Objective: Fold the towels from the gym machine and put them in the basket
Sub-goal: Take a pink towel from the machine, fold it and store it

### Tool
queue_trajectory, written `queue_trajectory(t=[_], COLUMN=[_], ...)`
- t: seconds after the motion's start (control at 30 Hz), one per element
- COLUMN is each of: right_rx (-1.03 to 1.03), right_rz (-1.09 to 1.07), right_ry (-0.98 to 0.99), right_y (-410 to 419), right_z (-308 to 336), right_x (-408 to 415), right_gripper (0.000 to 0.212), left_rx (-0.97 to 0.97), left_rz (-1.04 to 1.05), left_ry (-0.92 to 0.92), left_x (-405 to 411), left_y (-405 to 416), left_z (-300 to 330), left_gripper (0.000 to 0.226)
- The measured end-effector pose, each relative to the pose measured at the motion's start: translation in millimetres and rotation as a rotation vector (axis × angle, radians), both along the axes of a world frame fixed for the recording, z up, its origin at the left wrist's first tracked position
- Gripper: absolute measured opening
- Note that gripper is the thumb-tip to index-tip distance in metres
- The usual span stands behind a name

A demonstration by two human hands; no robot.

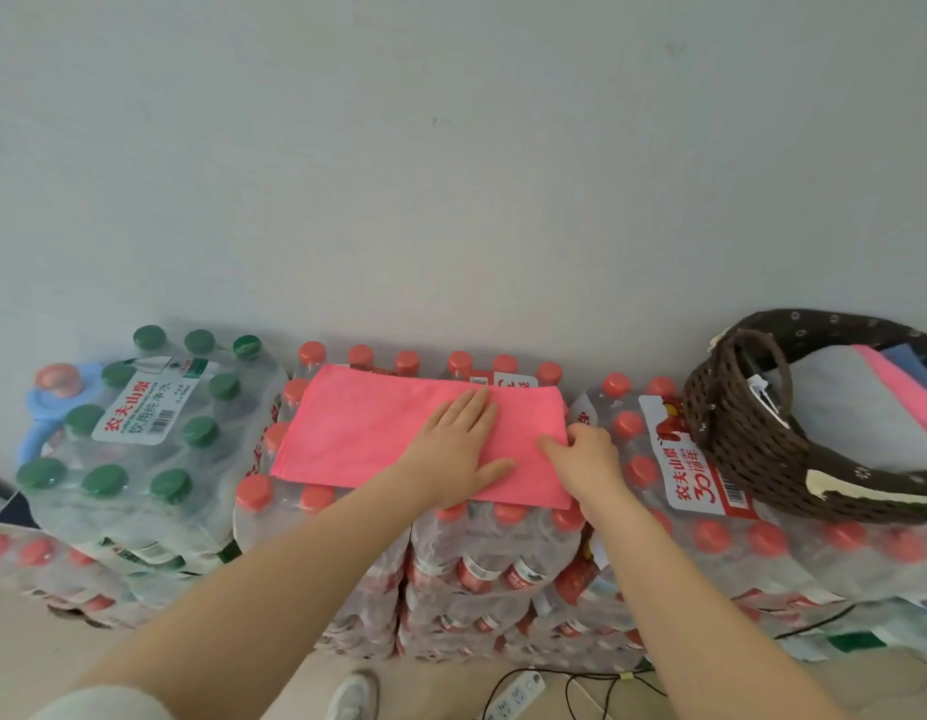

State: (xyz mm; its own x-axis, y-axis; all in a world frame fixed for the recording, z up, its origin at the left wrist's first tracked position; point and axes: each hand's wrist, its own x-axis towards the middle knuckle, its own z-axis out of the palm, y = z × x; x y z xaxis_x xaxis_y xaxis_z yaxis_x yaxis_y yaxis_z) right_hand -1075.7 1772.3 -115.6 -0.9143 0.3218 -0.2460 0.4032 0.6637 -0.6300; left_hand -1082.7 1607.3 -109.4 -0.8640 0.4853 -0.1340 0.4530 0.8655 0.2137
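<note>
Flat, left hand (pixel 459 449) presses pink towel (pixel 368 433); right hand (pixel 586 459) pinches its edge.

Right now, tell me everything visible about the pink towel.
The pink towel is a soft, fuzzy-looking cloth lying flat as a neat rectangle on a pack of red-capped water bottles. The left hand presses flat on its right half; the right hand grips its right edge. The basket sits apart, to its right.
</note>
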Motion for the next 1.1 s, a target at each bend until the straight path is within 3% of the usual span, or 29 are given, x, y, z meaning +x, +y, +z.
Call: queue_trajectory(t=[0.27, 0.4, 0.47, 0.63, 0.73, 0.8, 0.87, 0.9, 1.0, 1.1], right_rx=[0.026, 0.144, 0.142, -0.348, -0.391, -0.298, -0.182, -0.100, 0.031, 0.088], right_rz=[-0.039, -0.048, -0.023, -0.094, -0.054, 0.049, 0.124, 0.155, 0.230, 0.293], right_ry=[0.116, 0.070, 0.039, 0.019, 0.056, 0.059, 0.067, 0.088, 0.134, 0.005], right_y=[70.0, 94.2, 96.6, 84.0, 63.2, 41.4, 20.7, 11.4, -12.0, -26.2], right_z=[29.6, 35.6, 37.9, 54.6, 64.0, 68.5, 67.2, 63.9, 52.0, 43.4], right_x=[9.1, 5.1, 1.7, 0.8, -3.5, -8.1, -12.4, -14.1, -15.8, -13.2], right_gripper=[0.013, 0.032, 0.031, 0.025, 0.024, 0.042, 0.059, 0.057, 0.037, 0.065], left_rx=[-0.030, -0.058, -0.094, -0.142, -0.150, 0.032, 0.433, 0.580, 0.859, 0.986], left_rz=[-0.029, -0.075, -0.132, -0.194, -0.204, -0.233, -0.206, -0.128, 0.222, 0.328], left_ry=[-0.005, -0.036, 0.014, 0.021, -0.041, -0.095, -0.172, -0.196, -0.374, -0.578], left_x=[1.7, -3.7, -7.5, -20.2, -23.3, -26.0, -31.8, -35.7, -46.8, -52.7], left_y=[21.2, 55.4, 67.9, 77.2, 77.1, 69.7, 54.9, 46.1, 22.7, 16.3], left_z=[-0.2, 4.2, 4.7, -2.3, -1.5, 2.1, 6.7, 7.7, 5.6, 6.8], left_gripper=[0.076, 0.089, 0.091, 0.105, 0.109, 0.092, 0.061, 0.051, 0.040, 0.037])
